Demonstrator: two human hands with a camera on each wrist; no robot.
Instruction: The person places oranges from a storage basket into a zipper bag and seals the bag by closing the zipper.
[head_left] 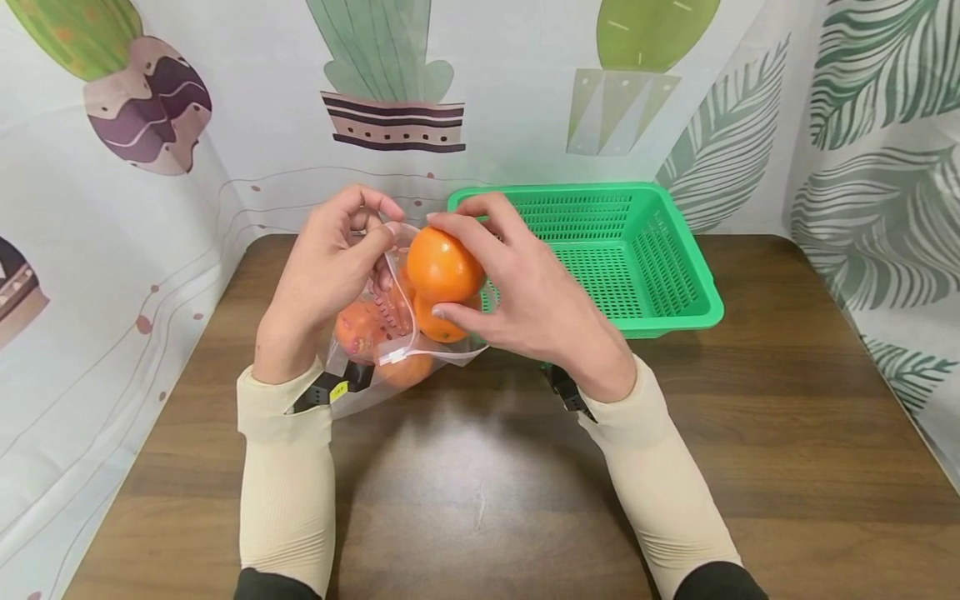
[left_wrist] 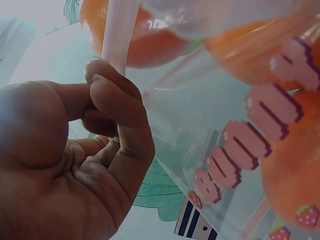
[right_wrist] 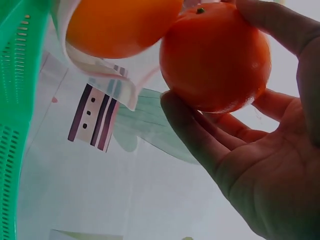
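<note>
My left hand (head_left: 318, 271) pinches the rim of a clear zip bag (left_wrist: 185, 115) between thumb and fingers. Pink lettering and small strawberries are printed on the bag, and a white slider (head_left: 393, 357) sits on its zip edge. Several oranges lie inside, one (head_left: 408, 369) low behind the slider. In my right hand (head_left: 536, 296) is an orange (head_left: 442, 262), gripped by thumb and fingers at the bag's mouth. Just below it in the head view is another orange (head_left: 442, 323), partly covered; the right wrist view shows an orange (right_wrist: 122, 27) beside the held one.
A green perforated basket (head_left: 701, 304) stands behind and right of my right hand, close to the bag. Both are on a brown wooden table (head_left: 480, 492). A white cloth printed with cacti and leaves (head_left: 517, 92) hangs behind the table.
</note>
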